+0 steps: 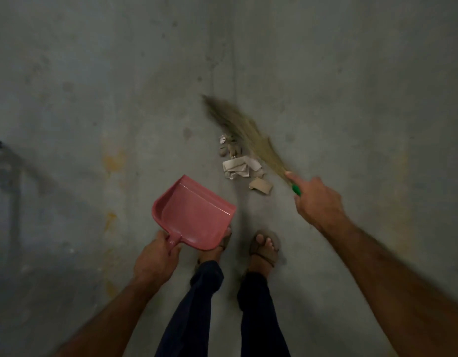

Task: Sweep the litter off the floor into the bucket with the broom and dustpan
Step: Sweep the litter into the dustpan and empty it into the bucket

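grass broom (243, 135) beside litter (242, 166), pink dustpan (197, 217)

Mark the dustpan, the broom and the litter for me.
dustpan (194, 215), head view, on the flat pink tray
broom (244, 132), head view, on the straw bristles above the litter
litter (239, 167), head view, on the crumpled paper in the pile

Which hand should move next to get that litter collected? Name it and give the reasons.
Left. The left hand holds the dustpan raised, off to one side of the litter; it likely has to come down beside the pile. The right hand already has the broom against it.
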`<state>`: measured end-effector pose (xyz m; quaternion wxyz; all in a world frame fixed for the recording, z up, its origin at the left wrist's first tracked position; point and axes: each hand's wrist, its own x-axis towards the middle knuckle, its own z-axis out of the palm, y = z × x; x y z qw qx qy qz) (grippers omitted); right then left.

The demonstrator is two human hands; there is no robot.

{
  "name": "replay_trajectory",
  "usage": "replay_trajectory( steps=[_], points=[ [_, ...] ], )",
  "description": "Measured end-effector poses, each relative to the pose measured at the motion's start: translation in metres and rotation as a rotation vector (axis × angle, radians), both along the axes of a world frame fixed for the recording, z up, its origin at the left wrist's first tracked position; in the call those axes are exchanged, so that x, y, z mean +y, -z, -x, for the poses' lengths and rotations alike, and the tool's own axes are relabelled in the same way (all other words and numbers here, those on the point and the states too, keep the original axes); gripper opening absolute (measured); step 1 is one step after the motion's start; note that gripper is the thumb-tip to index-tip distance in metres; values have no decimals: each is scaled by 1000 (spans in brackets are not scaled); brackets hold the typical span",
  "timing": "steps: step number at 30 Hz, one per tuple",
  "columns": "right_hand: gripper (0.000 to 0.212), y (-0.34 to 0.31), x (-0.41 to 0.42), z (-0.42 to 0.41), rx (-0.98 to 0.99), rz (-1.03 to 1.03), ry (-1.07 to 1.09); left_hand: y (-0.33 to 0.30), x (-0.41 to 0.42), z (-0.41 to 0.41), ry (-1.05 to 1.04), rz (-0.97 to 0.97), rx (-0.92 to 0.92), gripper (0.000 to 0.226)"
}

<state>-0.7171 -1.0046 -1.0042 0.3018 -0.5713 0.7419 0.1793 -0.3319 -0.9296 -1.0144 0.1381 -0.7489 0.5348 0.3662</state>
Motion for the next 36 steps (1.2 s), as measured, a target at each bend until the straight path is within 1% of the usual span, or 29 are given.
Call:
replay_trajectory(
  steps=[2,4,7,9,13,15,20,22,25,27,29,32,36],
  points=[
    [61,4,-5,-11,27,-64,-83,-2,5,-6,-6,-6,-5,33],
    [63,-3,14,-14,43,-122,-78,-5,8,-13,-8,-1,6,34],
    [60,-25,71,-5,27,-118,95,-8,10,-22,-24,0,26,34],
    [63,-43,115,4,14,-78,163,-8,12,-27,-41,-6,22,32],
    [73,-71,173,3,-168,-15,300,-3,20,-36,-17,4,20,28],
    [71,-71,181,-11,-258,-13,342,-1,26,-40,4,-5,2,29],
    [63,-35,163,-56,-584,-67,412,1,38,-44,41,-51,-16,31],
    [63,-14,151,-70,-645,-154,478,0,40,-45,51,-57,-19,31],
    [63,9,154,-74,-657,-279,640,-2,36,-41,72,-47,-17,32],
    [62,10,168,-64,-627,-277,730,-3,31,-37,80,-41,-5,30],
    [60,1,187,-49,-596,-244,761,-3,25,-30,87,-46,-1,29],
    [58,-26,212,-23,-578,-200,747,0,20,-18,96,-58,14,27],
    [56,-61,236,8,-621,-163,822,8,13,0,131,-48,24,28]
  ],
)
